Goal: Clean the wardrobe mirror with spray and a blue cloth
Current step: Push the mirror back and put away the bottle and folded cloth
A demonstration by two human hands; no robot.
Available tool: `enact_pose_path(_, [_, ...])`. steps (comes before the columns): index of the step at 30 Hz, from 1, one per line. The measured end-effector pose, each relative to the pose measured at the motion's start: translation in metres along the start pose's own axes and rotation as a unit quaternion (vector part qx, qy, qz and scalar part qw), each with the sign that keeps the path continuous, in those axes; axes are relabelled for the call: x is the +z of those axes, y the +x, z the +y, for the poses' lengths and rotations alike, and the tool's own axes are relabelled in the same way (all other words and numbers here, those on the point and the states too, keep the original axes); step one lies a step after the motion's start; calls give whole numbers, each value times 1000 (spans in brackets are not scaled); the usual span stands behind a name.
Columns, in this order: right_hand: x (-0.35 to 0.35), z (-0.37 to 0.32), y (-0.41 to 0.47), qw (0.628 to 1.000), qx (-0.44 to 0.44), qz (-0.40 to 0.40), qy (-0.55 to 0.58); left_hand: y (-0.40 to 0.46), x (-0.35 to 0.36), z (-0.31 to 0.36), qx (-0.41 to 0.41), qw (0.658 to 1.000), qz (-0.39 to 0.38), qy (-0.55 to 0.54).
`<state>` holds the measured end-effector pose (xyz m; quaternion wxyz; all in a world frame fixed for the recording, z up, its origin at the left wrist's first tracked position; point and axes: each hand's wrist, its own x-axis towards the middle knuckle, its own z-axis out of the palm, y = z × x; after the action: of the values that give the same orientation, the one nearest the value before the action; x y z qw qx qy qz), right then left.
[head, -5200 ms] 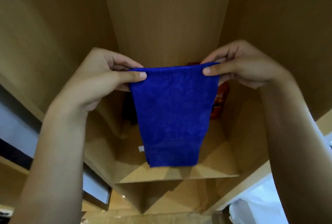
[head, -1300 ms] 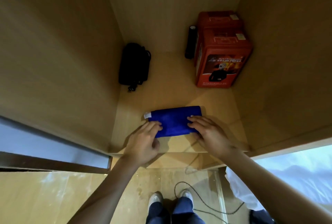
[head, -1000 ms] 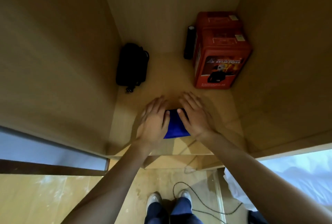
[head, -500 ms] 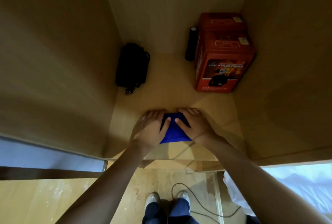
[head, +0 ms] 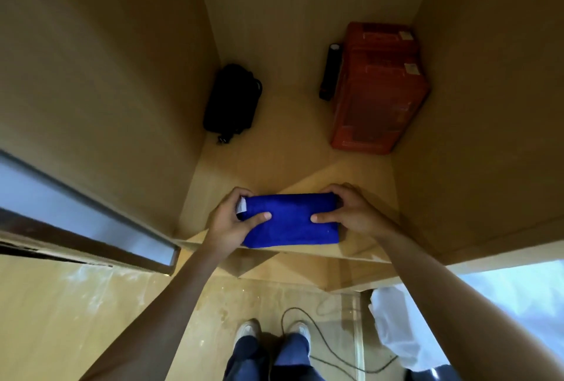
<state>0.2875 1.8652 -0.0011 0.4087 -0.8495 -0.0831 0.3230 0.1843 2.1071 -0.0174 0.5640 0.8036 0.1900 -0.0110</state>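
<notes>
Blue cloth (head: 290, 222), folded plush rectangle, between both gripping hands (head: 227, 222) (head: 351, 212).

We read no text anywhere. The red box (head: 375, 90) in the shelf's far right corner carries printing and two pale stickers, too blurred to read. The white tag (head: 242, 205) on the blue cloth (head: 290, 219) shows nothing legible.

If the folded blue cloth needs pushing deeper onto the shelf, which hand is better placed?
Neither clearly. Left hand grips the blue cloth's tagged end, right hand the other. Perhaps left: the way toward the black pouch looks more open than toward the red box.
</notes>
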Motion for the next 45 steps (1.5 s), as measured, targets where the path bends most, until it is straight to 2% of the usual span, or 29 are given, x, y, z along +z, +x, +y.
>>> enact_pose_path(6, [17,-4,-29,988,-58,22,144,-36,3,3,35,992,67,-100])
enact_pose_path(10, [41,-16,-52,978,-54,20,203,-64,-13,-8,18,984,66,-163])
enact_pose_path(16, [105,-36,-87,975,-52,-11,215,-119,-58,-40,-51,966,81,-239])
enact_pose_path(22, [221,-54,-124,958,-13,-23,284,-182,-137,-97,-173,930,90,-310])
enact_pose_path(25, [281,-66,-141,954,-1,-53,297,-212,-182,-126,-205,913,89,-341])
enact_pose_path(30, [370,-88,-161,945,28,-36,323,-254,-246,-161,-229,912,104,-325])
enact_pose_path(34, [413,-100,-157,936,55,-42,345,-261,-280,-181,-231,918,120,-299])
enact_pose_path(39, [439,-114,-128,936,68,-24,344,-232,-303,-205,-247,919,130,-277])
enact_pose_path(45, [470,-131,-52,934,96,3,344,-163,-331,-243,-257,933,112,-225])
